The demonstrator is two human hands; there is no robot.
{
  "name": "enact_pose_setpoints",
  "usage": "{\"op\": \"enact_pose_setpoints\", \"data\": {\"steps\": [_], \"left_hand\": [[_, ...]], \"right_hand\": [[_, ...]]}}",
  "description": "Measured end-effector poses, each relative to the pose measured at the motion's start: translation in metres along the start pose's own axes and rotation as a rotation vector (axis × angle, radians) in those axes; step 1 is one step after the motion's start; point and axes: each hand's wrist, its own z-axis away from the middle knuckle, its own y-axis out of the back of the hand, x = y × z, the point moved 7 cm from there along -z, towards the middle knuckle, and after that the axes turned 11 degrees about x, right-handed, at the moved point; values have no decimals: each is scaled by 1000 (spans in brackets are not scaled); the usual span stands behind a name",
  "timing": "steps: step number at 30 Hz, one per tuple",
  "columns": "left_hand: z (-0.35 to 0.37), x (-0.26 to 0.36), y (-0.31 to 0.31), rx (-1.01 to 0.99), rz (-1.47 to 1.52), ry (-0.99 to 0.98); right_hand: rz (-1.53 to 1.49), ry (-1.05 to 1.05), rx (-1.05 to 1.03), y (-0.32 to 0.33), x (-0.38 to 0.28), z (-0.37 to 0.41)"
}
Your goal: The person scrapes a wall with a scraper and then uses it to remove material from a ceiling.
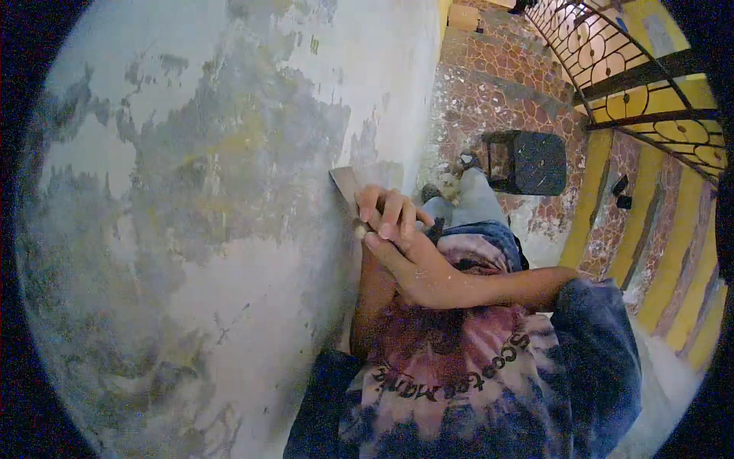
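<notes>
A flat scraper (345,186) has its wide blade against the patchy wall (252,191), near the middle of the view. My left hand (391,208) is closed round its handle, with fingers curled. Overlapping it from the right, my right hand (420,268) is closed at the handle too, its thumb pointing toward the blade. The hands touch and partly hide each other and most of the handle. Grey and yellowish areas show between patches of white coating on the wall.
A black stool or box (539,163) stands on the patterned floor (505,99), beyond my feet. Yellow-edged steps (654,245) lie to the right, below a dark metal railing (627,96). Small dark objects (623,200) rest on one step. A cardboard-coloured box (463,17) is at the top.
</notes>
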Motion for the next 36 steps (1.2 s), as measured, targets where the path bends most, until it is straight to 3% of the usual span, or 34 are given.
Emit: {"op": "enact_pose_setpoints", "data": {"steps": [2, 3, 5, 7, 8, 9, 10, 11, 12, 14, 15, 17, 18, 20, 24, 26, 27, 29, 33, 35, 36], "left_hand": [[-32, 12, 29, 22, 6, -4], [-45, 14, 40, 32, 8, -2], [-49, 13, 38, 43, 14, 15], [-36, -5, 24, 50, 29, 11], [-108, 16, 64, 56, 34, -1], [-107, 23, 60, 61, 36, -8], [-43, 5, 24, 67, 37, -10], [-44, 6, 22, 76, 37, -9], [-46, 8, 25, 74, 33, 1], [-42, 5, 17, -241, 2, 114], [-40, 5, 23, -234, 10, 114], [-46, 8, 51, 49, 166, 87], [-43, 2, 48, 37, 162, 85], [-30, 2, 50, 231, 184, -147], [-44, 4, 20, 73, -5, 51], [-39, 1, 25, 60, 11, 41], [-36, 1, 28, 53, 15, 40], [-33, 3, 34, 39, 18, 47], [-45, 4, 32, 20, 51, 81], [-50, 10, 49, 547, 83, -13], [-47, 12, 62, 540, 81, -20]], "right_hand": [[-60, -332, -97, -8, 13, 1], [-64, -331, -96, -11, 20, 5], [37, 131, 66, -5, 7, 9], [43, 165, 114, -4, 3, -7], [44, 192, 152, -2, -1, -10], [48, 193, 146, -1, -3, -9], [29, 71, 111, -2, 1, -10], [5, -53, 76, -4, 7, -9], [-1, -46, 82, -5, 13, -7], [128, 261, 123, -6, 5, -1], [130, 252, 128, -3, 9, -4], [76, 52, 110, 6, 12, -26], [81, 63, 106, 5, 11, -26], [60, 88, 184, 5, 13, -21], [35, 248, 255, -1, 0, -21], [711, 82, 393, 2, 1, -40], [710, 84, 389, 7, -4, -37], [160, 167, 230, 13, -14, -31], [78, 341, 202, 9, 4, -21], [146, 82, 259, 18, 19, -41], [149, 88, 252, 20, 11, -41]]}}
